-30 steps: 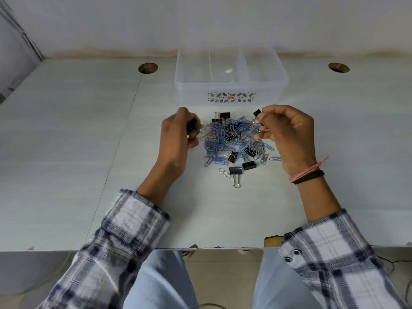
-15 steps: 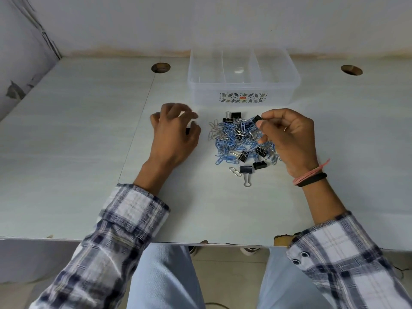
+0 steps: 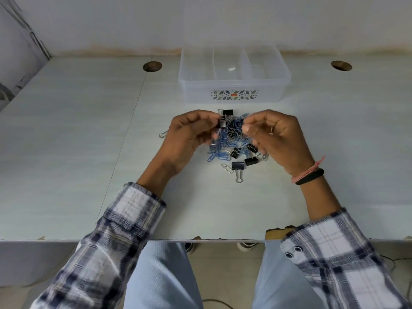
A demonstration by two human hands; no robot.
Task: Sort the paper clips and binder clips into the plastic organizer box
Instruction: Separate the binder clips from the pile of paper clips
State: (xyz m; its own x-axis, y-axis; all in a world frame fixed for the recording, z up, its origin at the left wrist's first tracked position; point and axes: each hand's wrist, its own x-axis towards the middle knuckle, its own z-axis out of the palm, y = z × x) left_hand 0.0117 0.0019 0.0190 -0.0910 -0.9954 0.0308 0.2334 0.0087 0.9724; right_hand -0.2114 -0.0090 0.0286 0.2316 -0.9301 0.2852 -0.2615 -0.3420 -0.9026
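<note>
1. the left hand (image 3: 189, 139) is raised over the left side of the pile (image 3: 231, 141), its grip closed on a black binder clip (image 3: 223, 124) pinched between thumb and fingertips; the clip's wire handle hangs down below it.
2. the right hand (image 3: 276, 139) is raised over the right side of the pile, fingers curled in, its grip narrow at the thumb and forefinger; thin blue wire shows at the fingertips, but i cannot tell whether a clip is actually pinched there.
3. the pile lies on the pale counter (image 3: 66, 152) between the two hands: mostly blue paper clips, with several black binder clips mixed in.
4. one binder clip (image 3: 227, 112) sits at the far edge of the pile, nearest the box (image 3: 234, 85).
5. three more binder clips lie at the near right of the pile; the nearest one (image 3: 237, 166) has its handle pointing toward the person, with a silver paper clip (image 3: 227, 168) just beside it on the left.
6. a lone silver clip handle (image 3: 163, 134) lies on the counter just left of the left hand, partly hidden by it.
7. the box stands beyond the pile, near the wall, clear plastic with dividers and a patterned label on its front; its compartments look empty.
8. both arms wear plaid sleeves; the right wrist carries a black band (image 3: 310, 176) and a pink one.
</note>
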